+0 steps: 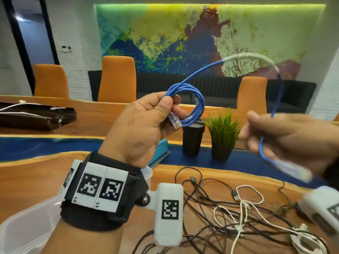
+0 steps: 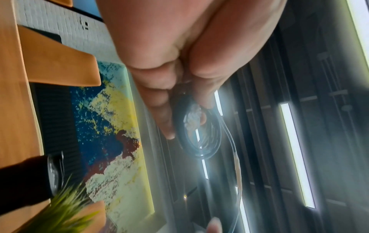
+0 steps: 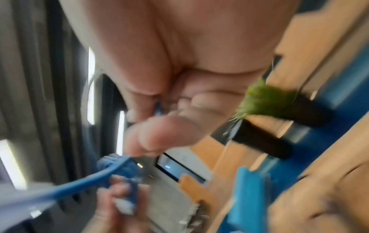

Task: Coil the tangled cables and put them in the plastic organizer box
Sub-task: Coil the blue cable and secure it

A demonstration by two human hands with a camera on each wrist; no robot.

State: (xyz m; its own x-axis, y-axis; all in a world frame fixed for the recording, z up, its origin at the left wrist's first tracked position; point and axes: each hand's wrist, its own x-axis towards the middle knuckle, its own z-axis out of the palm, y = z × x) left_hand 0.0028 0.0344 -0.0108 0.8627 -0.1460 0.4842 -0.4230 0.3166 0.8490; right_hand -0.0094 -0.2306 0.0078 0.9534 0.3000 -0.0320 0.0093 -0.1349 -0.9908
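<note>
My left hand [image 1: 161, 109] is raised above the table and pinches a small coil of blue network cable [image 1: 190, 101], with a clear plug [image 1: 175, 121] sticking out below the thumb. From the coil the cable arcs up and to the right, then drops into my blurred right hand [image 1: 264, 132], which grips it near its other plug [image 1: 293, 170]. The left wrist view shows the coil [image 2: 199, 134] dark against ceiling lights. In the right wrist view the blue cable [image 3: 83, 181] runs between both hands. A clear plastic organizer box [image 1: 27, 222] sits at lower left, partly behind my left forearm.
A tangle of black and white cables [image 1: 229, 213] lies on the wooden table [image 1: 36, 176] at lower right. A black cup [image 1: 192, 138] and a potted green plant [image 1: 222, 132] stand mid-table. A teal object [image 1: 161, 147] lies behind my left hand. Orange chairs [image 1: 117, 79] line the far side.
</note>
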